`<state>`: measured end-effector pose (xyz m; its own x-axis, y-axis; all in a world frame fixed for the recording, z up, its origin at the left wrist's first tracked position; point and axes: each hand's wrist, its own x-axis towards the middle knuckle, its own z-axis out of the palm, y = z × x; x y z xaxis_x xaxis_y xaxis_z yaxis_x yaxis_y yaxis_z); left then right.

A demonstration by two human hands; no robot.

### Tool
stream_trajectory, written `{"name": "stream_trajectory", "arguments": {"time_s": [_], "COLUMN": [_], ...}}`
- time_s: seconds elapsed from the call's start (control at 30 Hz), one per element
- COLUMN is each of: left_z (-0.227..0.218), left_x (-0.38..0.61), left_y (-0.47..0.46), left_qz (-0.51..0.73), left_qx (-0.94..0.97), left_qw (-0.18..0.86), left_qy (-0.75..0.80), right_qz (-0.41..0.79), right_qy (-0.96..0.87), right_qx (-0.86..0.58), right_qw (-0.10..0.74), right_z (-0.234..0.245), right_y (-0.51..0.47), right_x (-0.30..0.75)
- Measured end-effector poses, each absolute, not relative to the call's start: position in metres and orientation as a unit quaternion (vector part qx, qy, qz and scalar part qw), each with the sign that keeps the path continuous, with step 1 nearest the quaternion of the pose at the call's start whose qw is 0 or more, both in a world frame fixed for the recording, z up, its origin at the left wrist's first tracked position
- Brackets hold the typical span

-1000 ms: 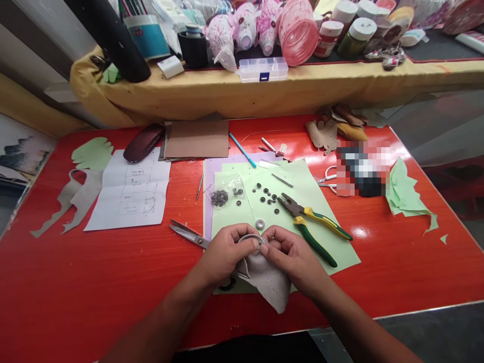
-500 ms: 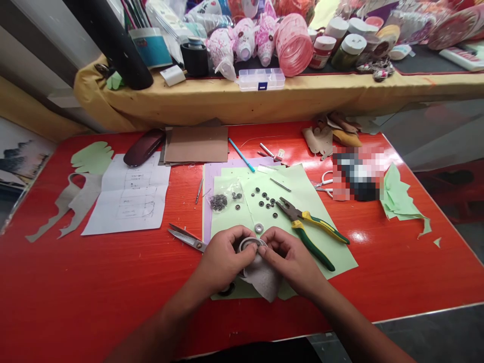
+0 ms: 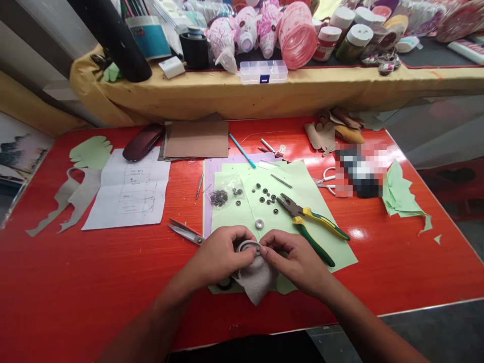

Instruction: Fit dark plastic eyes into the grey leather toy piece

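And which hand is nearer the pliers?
The right hand, just on the near side of the pliers; the left hand is farther left, across the grey piece.

Snap buttons (image 3: 268,202) on paper (image 3: 302,186) beyond workpiece (image 3: 259,280), left of pliers (image 3: 298,210)

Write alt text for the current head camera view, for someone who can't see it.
A person's left hand and right hand pinch a piece of gray material over green paper on a red table. Nearby lie small dark discs, a clear bag of dark pieces, and green-and-yellow pliers; scissors lie partly hidden by the left hand.
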<state>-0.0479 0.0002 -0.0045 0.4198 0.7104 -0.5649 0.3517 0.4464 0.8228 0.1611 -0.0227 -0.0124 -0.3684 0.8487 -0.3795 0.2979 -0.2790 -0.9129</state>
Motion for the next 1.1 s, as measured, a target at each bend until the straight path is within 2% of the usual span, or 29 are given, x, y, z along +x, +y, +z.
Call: {"name": "stream_trajectory", "arguments": {"time_s": [0.1, 0.27, 0.43, 0.53, 1.1], "left_z": [-0.003, -0.006, -0.006, -0.004, -0.002], "left_x": [-0.046, -0.042, -0.04, -0.041, -0.044], "left_y": [0.0, -0.002, -0.003, -0.002, -0.002], "left_qz": [0.13, 0.158, 0.175, 0.157, 0.068], "left_qx": [0.499, 0.42, 0.418, 0.439, 0.511], "left_qw": [0.679, 0.753, 0.741, 0.725, 0.69], "left_qy": [0.522, 0.482, 0.496, 0.507, 0.508], "right_qz": [0.617, 0.646, 0.683, 0.665, 0.527], "right_qy": [-0.547, -0.491, -0.467, -0.495, -0.686], "right_qx": [-0.52, -0.526, -0.496, -0.494, -0.482], "right_qw": [0.222, 0.253, 0.263, 0.262, 0.139], "right_z": [-0.012, -0.007, -0.011, -0.014, -0.004], "right_y": [-0.025, -0.03, -0.029, -0.029, -0.021], "right_x": [0.159, 0.156, 0.157, 0.16, 0.172]}}
